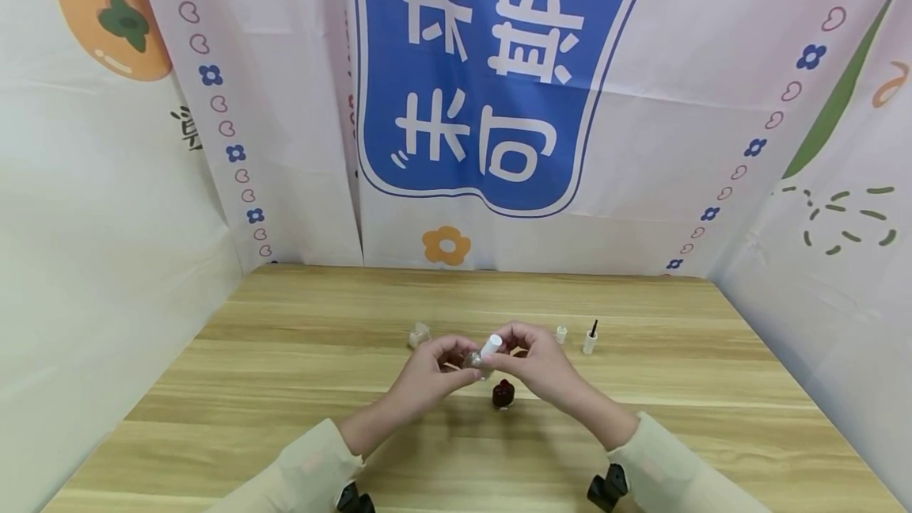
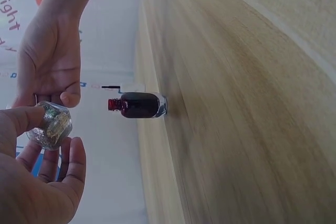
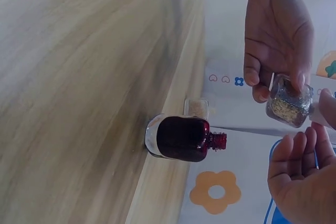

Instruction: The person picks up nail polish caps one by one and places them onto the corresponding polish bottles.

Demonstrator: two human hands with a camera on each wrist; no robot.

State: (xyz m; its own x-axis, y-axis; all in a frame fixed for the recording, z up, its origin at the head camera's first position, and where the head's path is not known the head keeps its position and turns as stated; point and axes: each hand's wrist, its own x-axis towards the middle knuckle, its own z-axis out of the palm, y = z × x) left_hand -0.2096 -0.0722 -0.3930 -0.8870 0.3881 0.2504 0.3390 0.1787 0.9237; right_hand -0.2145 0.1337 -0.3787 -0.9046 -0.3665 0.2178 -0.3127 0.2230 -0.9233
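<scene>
My left hand [image 1: 427,374] holds a clear faceted nail polish bottle [image 3: 287,108] with gold and silver glitter in it, raised over the table. On that bottle's neck sits a white cap [image 1: 492,345], which my right hand [image 1: 539,359] pinches with thumb and fingers. Below both hands an uncapped dark red nail polish bottle [image 1: 503,394] stands upright, its threaded red neck [image 3: 218,140] bare. In the left wrist view the glitter bottle [image 2: 52,127] lies between the left thumb and fingers, the right hand [image 2: 52,56] right beyond it.
Behind the left hand stands another small clear bottle [image 1: 419,335] with pale contents. To the right, a white cap [image 1: 589,343] stands with its dark brush pointing up, beside a smaller white piece [image 1: 560,334]. A printed cloth [image 1: 655,180] hangs along the wooden table's [image 1: 321,299] back edge.
</scene>
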